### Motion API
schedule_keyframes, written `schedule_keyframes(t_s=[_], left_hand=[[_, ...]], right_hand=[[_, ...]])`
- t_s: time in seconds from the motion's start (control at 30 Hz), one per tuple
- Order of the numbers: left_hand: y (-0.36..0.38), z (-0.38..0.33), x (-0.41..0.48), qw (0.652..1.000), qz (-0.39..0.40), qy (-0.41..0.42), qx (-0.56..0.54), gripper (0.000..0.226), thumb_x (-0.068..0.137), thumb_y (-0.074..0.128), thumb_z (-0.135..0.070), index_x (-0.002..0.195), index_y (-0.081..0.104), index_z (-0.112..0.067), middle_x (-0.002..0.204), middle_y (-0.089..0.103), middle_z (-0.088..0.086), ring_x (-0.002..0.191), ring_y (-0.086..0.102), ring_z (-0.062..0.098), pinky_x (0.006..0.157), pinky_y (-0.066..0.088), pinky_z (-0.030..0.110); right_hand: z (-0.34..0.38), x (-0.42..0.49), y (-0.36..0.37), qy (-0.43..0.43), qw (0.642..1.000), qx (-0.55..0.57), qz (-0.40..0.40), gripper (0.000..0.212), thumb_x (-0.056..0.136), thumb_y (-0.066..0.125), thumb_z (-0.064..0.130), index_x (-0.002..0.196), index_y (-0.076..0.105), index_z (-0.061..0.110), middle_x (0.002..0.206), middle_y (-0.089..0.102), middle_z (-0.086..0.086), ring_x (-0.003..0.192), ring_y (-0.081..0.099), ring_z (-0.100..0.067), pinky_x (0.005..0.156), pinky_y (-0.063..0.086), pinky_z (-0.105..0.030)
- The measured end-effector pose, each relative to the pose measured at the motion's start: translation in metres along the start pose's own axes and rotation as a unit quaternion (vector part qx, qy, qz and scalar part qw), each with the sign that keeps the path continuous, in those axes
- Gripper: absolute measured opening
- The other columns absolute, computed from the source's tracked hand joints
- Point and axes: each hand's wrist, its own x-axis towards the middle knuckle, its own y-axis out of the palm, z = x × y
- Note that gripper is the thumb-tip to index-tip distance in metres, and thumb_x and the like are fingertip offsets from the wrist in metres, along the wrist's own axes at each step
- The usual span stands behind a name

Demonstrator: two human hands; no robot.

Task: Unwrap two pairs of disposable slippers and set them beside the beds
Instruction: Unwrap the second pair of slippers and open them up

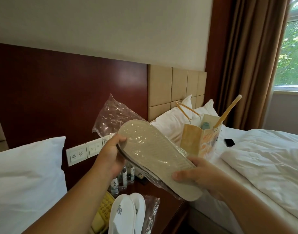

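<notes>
The first pair (pixel 126 215) sits unwrapped on the counter (pixel 168 210), not yet bedside, while left hand (pixel 111 159) and right hand (pixel 200 176), fingers (pixel 120 138) curled, grip the second pair (pixel 153 154), partly in its wrapper (pixel 114 119).

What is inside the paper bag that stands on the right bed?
Inside the paper bag, only the top of one pale teal object shows. The bag's wall covers everything lower, so what else it holds cannot be seen.

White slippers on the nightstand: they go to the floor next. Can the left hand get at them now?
Probably not yet: the left hand grips the wrapped pair, shared with the right hand. Once freed, nothing covers the white slippers below it.
</notes>
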Motion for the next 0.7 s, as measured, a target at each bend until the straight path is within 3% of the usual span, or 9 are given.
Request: schedule_keyframes(t_s=[0.1, 0.17, 0.27, 0.33, 0.5, 0.7], left_hand=[[-0.006, -0.004, 0.002, 0.999, -0.027, 0.017, -0.008, 0.016, 0.084, 0.057, -0.009, 0.093, 0.070, -0.013, 0.085, 0.077, 0.007, 0.075, 0.074, 0.022, 0.064, 0.057, 0.036], [-0.009, -0.007, 0.002, 0.999, -0.039, 0.024, -0.026, 0.019, 0.084, 0.059, -0.012, 0.080, 0.077, -0.013, 0.079, 0.077, 0.005, 0.070, 0.074, 0.019, 0.063, 0.058, 0.035], [-0.006, 0.002, -0.005, 0.998, -0.058, 0.005, -0.019, 0.033, 0.083, 0.069, -0.034, 0.107, 0.070, -0.011, 0.102, 0.076, 0.010, 0.091, 0.073, 0.026, 0.086, 0.055, 0.046], [-0.003, 0.018, -0.012, 0.996, -0.087, -0.007, -0.001, 0.046, 0.079, 0.075, -0.040, 0.116, 0.063, -0.016, 0.106, 0.075, 0.010, 0.095, 0.073, 0.028, 0.089, 0.054, 0.052], [0.016, 0.048, -0.029, 0.997, -0.047, -0.049, 0.021, 0.052, 0.066, 0.083, -0.026, 0.114, 0.068, -0.012, 0.110, 0.073, 0.013, 0.092, 0.073, 0.026, 0.084, 0.053, 0.045], [0.008, 0.027, -0.013, 0.998, -0.062, -0.030, -0.009, 0.031, 0.065, 0.081, -0.016, 0.092, 0.067, -0.013, 0.107, 0.074, 0.015, 0.096, 0.072, 0.029, 0.087, 0.056, 0.046]], right_hand=[[-0.003, -0.001, 0.000, 0.001, 1.000, 0.009, -0.007, 0.060, 0.055, 0.094, 0.035, 0.109, 0.073, 0.019, 0.105, 0.077, -0.008, 0.093, 0.075, -0.029, 0.088, 0.058, -0.054], [-0.006, -0.002, -0.001, 0.006, 1.000, 0.027, -0.014, 0.062, 0.053, 0.094, 0.032, 0.111, 0.073, 0.020, 0.108, 0.075, -0.010, 0.093, 0.075, -0.028, 0.085, 0.060, -0.051], [-0.011, -0.002, 0.000, 0.011, 0.999, 0.042, -0.023, 0.069, 0.049, 0.096, 0.033, 0.113, 0.072, 0.022, 0.107, 0.076, -0.009, 0.093, 0.075, -0.029, 0.086, 0.060, -0.052], [-0.013, -0.002, 0.001, 0.012, 0.998, 0.053, -0.033, 0.071, 0.047, 0.097, 0.033, 0.113, 0.072, 0.024, 0.107, 0.076, -0.009, 0.093, 0.075, -0.028, 0.086, 0.059, -0.052], [-0.014, -0.005, 0.001, 0.010, 0.998, 0.056, -0.030, 0.072, 0.050, 0.096, 0.033, 0.117, 0.070, 0.030, 0.107, 0.077, -0.007, 0.092, 0.076, -0.026, 0.086, 0.060, -0.050], [-0.020, -0.015, -0.003, 0.022, 0.998, 0.051, -0.015, 0.067, 0.056, 0.094, 0.028, 0.119, 0.070, 0.027, 0.107, 0.078, -0.004, 0.095, 0.075, -0.025, 0.089, 0.059, -0.049]])
